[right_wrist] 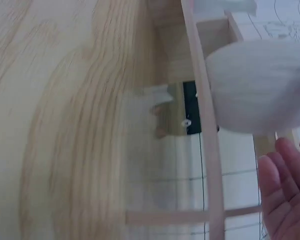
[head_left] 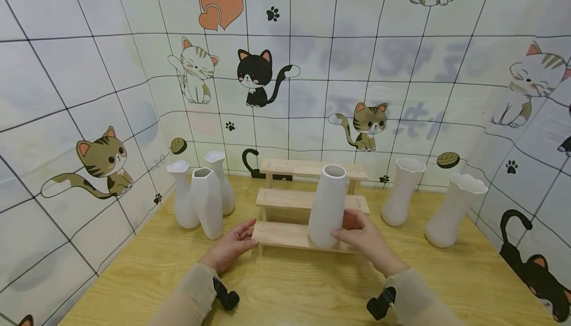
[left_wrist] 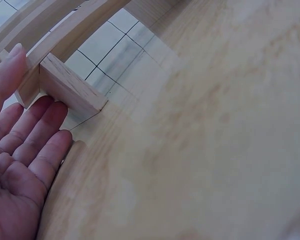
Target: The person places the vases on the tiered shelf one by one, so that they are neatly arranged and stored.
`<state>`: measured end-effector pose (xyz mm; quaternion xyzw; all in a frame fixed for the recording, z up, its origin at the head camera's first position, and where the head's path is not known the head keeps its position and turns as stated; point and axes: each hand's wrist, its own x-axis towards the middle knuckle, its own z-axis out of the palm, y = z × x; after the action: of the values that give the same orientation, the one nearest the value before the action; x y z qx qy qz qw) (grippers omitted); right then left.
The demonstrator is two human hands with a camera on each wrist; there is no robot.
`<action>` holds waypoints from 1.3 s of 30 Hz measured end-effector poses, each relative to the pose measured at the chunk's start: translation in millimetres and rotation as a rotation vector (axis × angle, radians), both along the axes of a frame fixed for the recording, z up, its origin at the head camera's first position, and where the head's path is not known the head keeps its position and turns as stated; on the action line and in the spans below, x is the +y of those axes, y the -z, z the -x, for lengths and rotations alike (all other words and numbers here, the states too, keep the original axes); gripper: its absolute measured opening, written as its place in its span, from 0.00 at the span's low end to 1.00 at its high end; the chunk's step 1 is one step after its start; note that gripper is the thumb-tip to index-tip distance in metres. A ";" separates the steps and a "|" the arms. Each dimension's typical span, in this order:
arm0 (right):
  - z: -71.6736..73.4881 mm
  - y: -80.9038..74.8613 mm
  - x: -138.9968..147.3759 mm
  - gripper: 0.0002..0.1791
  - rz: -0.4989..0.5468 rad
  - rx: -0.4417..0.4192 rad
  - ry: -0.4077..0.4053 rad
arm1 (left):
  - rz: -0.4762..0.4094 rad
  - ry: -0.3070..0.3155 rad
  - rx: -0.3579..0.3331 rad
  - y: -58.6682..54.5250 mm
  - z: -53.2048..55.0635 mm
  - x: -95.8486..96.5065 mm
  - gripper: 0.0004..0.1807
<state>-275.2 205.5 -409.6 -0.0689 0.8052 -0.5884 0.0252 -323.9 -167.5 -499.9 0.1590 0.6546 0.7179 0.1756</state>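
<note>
A tall white tapered vase (head_left: 327, 207) stands on the lowest step of a small wooden three-step shelf (head_left: 281, 234), toward its right side. My right hand (head_left: 363, 239) holds the vase low on its right side, thumb in front and the other fingers partly hidden behind it. In the right wrist view, the pale vase (right_wrist: 260, 87) is blurred beside the fingers (right_wrist: 285, 185). My left hand (head_left: 232, 244) is at the left end of the lowest step. Its fingers (left_wrist: 35, 127) extend toward the shelf leg (left_wrist: 70, 87), with the thumb up beside the board.
Several white vases stand about the shelf: a faceted one (head_left: 207, 204) and two slim ones behind it at left, and two with wavy rims at right, the nearer one (head_left: 450, 214) leaning in view. A cat-patterned tiled backdrop (head_left: 308, 83) encloses the wooden table (head_left: 285, 291).
</note>
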 end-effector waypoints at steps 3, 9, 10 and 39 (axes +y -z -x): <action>-1.6 5.8 14.2 0.36 -0.038 0.002 0.018 | 0.001 0.001 0.005 0.1 0.0 0.5 0.42; -2.7 19.9 37.2 0.35 -0.079 0.018 0.097 | 0.003 -0.006 0.011 1.5 0.1 1.1 0.41; -2.6 22.0 40.0 0.35 -0.092 0.018 0.107 | 0.006 -0.007 0.012 1.4 0.1 1.0 0.41; 13.5 73.6 71.6 0.46 -0.007 -0.122 -0.047 | 0.079 -0.076 0.003 -7.3 -12.4 2.4 0.43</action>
<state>-288.6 277.1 -483.2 -0.0516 0.8025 -0.5878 0.0884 -311.5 -165.1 -492.5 0.1279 0.6883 0.6974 0.1534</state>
